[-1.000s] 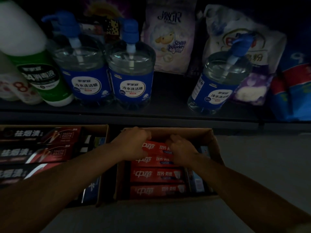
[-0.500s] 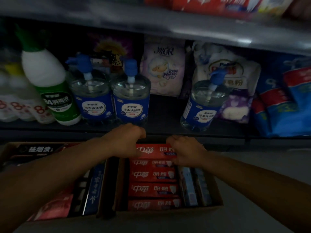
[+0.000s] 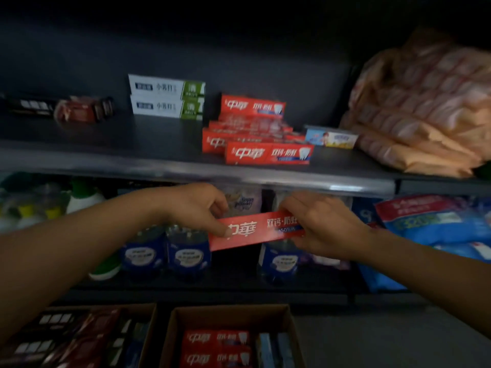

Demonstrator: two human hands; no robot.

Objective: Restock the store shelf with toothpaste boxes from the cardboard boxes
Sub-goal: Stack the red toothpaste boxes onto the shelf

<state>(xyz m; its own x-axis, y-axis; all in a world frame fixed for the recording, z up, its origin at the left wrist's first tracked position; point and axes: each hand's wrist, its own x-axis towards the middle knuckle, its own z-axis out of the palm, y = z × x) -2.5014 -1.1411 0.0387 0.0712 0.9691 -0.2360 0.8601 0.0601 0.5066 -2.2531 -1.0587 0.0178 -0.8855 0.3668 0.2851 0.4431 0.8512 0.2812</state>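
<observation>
We hold one red toothpaste box by its ends, left hand and right hand pinching; next we lift it onto the shelf above, beside the red stack.

Held box: red, white characters, blue strip near its right end. Shelf stack: same red with white lettering and a white tooth mark. Two boxes behind it: white, green at the right end. Small box: pale blue with yellow. Packs at right: peach-orange, chequered. Shelf: dark grey, lighter front edge. Bottles below: clear, blue labels with white ovals. Bags: blue, red band. Carton: brown.
</observation>
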